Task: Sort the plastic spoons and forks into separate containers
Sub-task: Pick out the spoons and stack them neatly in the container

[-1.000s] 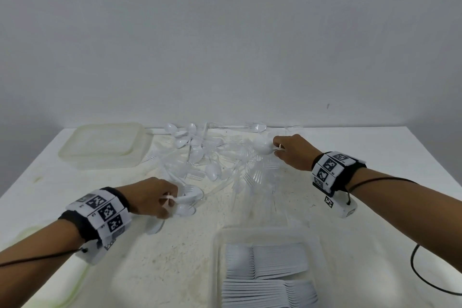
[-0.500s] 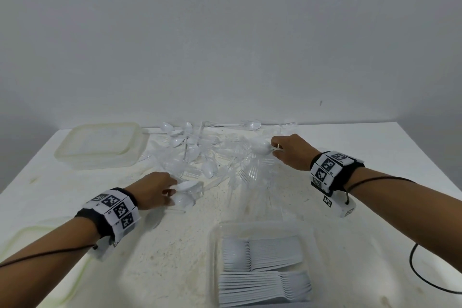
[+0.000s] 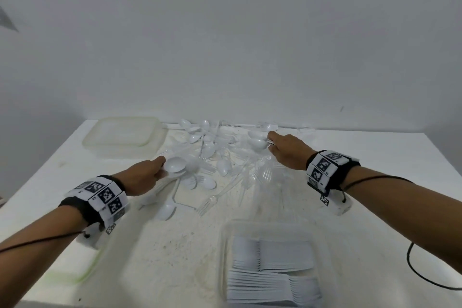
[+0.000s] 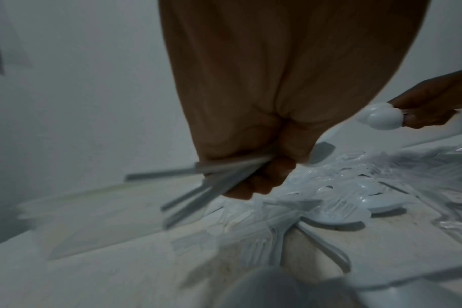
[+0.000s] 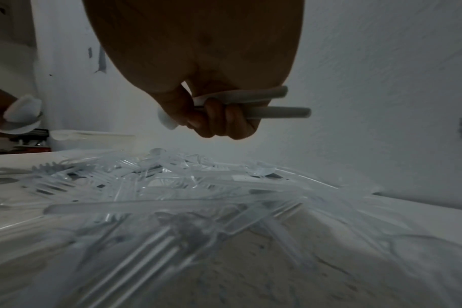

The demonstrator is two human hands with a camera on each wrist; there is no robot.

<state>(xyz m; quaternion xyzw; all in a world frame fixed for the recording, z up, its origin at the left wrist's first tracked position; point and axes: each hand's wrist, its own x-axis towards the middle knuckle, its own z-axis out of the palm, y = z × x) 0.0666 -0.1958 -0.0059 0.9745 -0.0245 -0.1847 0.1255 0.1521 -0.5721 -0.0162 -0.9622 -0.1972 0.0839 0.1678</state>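
Observation:
A loose pile of white spoons and clear forks (image 3: 225, 157) lies mid-table. My left hand (image 3: 147, 175) grips a bunch of white spoons (image 3: 175, 165) at the pile's left edge; their handles (image 4: 198, 187) stick out of my curled fingers. My right hand (image 3: 285, 150) holds two white spoons (image 3: 257, 141) over the pile's far right; the handles (image 5: 264, 104) run through my fist. A clear tray (image 3: 225, 245) near me holds rows of stacked white cutlery (image 3: 272, 270).
A cloudy lidded container (image 3: 122, 135) sits at the far left of the table. A green-rimmed container (image 3: 65, 280) lies at the near left under my forearm. A black cable (image 3: 420, 275) trails at the right. The wall stands close behind the table.
My left hand has moved forward and right into the pile's left edge with its spoons. The right hand has stayed near the far right of the pile.

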